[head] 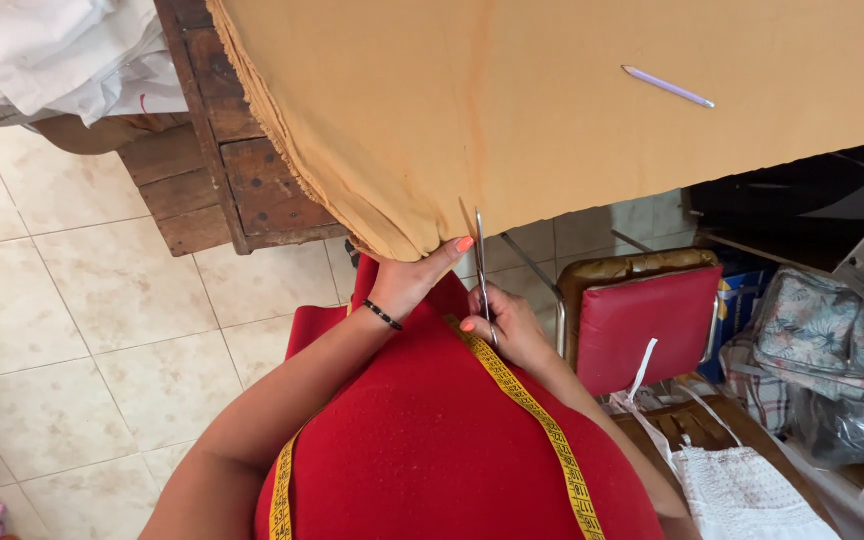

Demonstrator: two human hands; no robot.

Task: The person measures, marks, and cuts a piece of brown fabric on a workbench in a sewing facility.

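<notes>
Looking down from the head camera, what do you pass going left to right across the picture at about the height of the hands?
Tiled floor → left hand pinching the tan cloth → scissors in the right hand → red chair cushion → floral bag.

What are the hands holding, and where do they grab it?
The right hand holds scissors by the handles. The left hand pinches the tan cloth at its hanging edge.

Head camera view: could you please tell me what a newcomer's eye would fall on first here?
The big tan cloth draped over the table's near edge fills the top. At its hem, the left hand pinches the fabric while the right hand works scissors into it. A lilac pencil lies on the cloth, upper right.
</notes>
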